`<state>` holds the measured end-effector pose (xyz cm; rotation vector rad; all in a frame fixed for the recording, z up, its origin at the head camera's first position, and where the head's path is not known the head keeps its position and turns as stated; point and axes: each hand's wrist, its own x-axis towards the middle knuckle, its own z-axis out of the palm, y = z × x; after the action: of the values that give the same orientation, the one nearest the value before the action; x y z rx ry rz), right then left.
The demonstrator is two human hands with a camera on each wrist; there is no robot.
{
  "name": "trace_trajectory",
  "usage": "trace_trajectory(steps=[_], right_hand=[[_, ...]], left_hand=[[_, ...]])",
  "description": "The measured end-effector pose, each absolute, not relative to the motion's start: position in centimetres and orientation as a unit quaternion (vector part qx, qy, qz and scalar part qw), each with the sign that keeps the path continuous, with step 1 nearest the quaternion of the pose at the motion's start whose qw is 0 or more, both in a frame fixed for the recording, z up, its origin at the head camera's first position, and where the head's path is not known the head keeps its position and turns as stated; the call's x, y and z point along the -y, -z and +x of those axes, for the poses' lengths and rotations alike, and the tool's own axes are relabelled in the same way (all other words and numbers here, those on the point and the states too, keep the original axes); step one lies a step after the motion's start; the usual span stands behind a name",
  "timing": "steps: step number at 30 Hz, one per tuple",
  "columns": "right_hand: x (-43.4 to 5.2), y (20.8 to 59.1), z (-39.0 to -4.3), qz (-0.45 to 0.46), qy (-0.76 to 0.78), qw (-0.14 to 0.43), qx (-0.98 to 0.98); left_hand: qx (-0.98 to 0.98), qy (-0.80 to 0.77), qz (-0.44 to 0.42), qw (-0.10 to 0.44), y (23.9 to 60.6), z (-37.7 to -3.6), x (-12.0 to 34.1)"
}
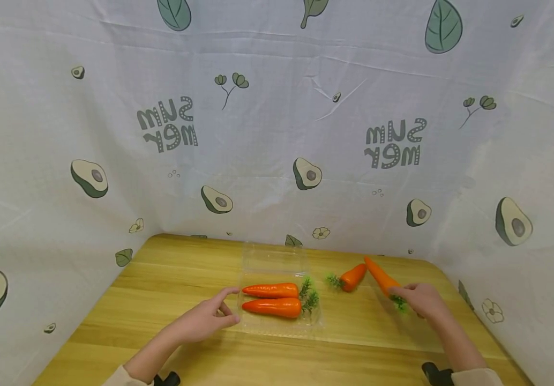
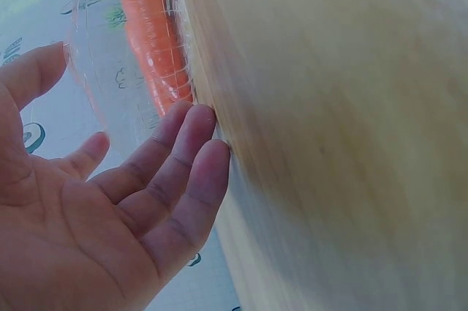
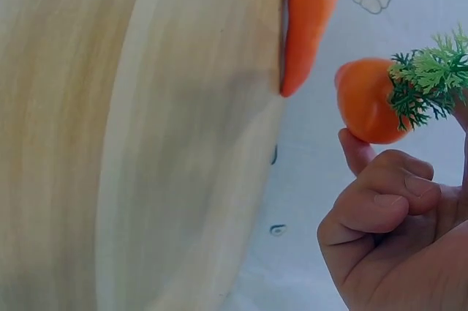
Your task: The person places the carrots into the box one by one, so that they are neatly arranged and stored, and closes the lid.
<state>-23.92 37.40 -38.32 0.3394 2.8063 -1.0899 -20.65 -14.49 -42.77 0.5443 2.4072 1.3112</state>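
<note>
Two orange toy carrots (image 1: 270,307) with green tops lie side by side in a clear plastic box (image 1: 277,326), whose lid is folded back. At the box's left side my left hand (image 1: 204,319) has its fingers spread and relaxed, fingertips right at the wall. The left wrist view shows the palm of this hand and a carrot (image 2: 150,33) through the clear wall. My right hand (image 1: 419,300) grips another carrot (image 1: 380,274) near its leafy end, tip pointing away to the left. In the right wrist view that carrot (image 3: 369,102) faces the camera end-on.
A further carrot (image 1: 353,277) lies on the wooden table (image 1: 185,268) between the box and my right hand, leaves to the left. Behind the table and at both sides hangs a white printed cloth (image 1: 267,134) with avocados and leaves.
</note>
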Motion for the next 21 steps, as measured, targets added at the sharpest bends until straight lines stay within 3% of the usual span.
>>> trace_trajectory(steps=[21], right_hand=[[-35.5, 36.1, -23.2, 0.074, 0.374, 0.067, -0.922]], left_hand=[[-0.849, -0.461, 0.190, 0.175, 42.9, -20.8, 14.4]])
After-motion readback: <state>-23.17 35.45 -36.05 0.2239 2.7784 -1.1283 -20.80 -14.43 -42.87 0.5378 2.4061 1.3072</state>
